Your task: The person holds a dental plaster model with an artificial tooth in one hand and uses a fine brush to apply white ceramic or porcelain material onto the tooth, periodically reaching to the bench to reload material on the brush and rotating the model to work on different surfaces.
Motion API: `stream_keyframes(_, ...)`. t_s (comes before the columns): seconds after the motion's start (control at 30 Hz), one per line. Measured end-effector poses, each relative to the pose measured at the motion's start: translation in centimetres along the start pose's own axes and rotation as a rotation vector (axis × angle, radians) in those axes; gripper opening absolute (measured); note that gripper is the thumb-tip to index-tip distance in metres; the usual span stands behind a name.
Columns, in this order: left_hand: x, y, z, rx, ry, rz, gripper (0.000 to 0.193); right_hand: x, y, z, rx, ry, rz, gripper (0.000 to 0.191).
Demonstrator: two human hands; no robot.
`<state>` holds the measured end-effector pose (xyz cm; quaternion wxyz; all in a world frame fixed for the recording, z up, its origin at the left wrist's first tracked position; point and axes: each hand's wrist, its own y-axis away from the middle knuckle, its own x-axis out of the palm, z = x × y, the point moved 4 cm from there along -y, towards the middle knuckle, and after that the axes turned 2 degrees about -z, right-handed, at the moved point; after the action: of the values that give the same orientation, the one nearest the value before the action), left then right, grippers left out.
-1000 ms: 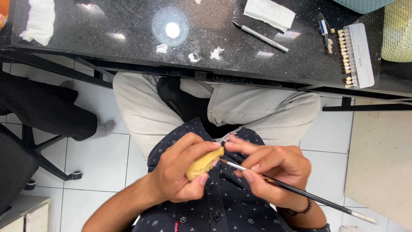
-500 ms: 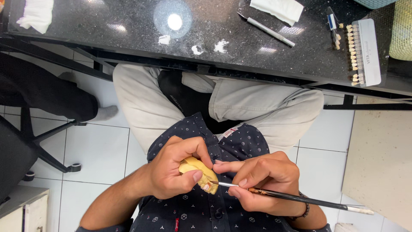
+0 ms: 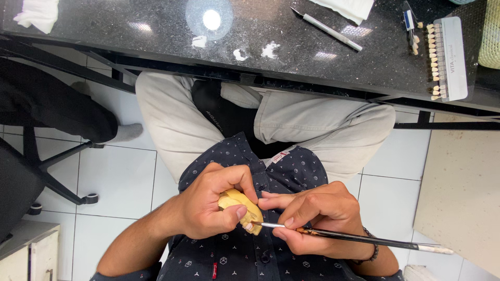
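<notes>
While the person sits back from the dark countertop [image 3: 156,31], both hands work low over the lap, close to the chest — a position that appears to steady the forearms against the body for fine work. The left hand [image 3: 211,208] is curled closed around a yellow plaster tooth model [image 3: 240,205], thumb pressed on its near side and fingers wrapped over the top, so the model is gripped firmly and turned with its tooth end toward the other hand. The right hand [image 3: 320,216] is closed in a pen grip on a thin brush [image 3: 354,238]: thumb and forefinger pinch the handle near the metal collar, and the long dark handle runs out to the right, past the wrist. The bristle tip touches the lower right end of the model, just beside the left thumb. The right forefinger reaches toward the left hand's fingers, probably as a brace; whether they touch cannot be told.

On the countertop, well apart from the hands, lie a slim knife [image 3: 327,29], a strip of sample teeth [image 3: 440,57] at the right edge, a white cloth [image 3: 37,13] at the left corner and a few white smears [image 3: 255,52] — all out of immediate reach, judged as items set aside while the brush is in use.
</notes>
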<state>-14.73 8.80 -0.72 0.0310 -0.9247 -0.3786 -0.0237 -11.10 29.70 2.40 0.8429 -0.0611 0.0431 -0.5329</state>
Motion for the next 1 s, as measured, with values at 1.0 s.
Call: stream_keyframes(1.0,0.4,0.6,0.6,0.178,-0.058,-0.164,0.023,0.3,0.7,0.9,-0.212,0.119,-0.063,0.025)
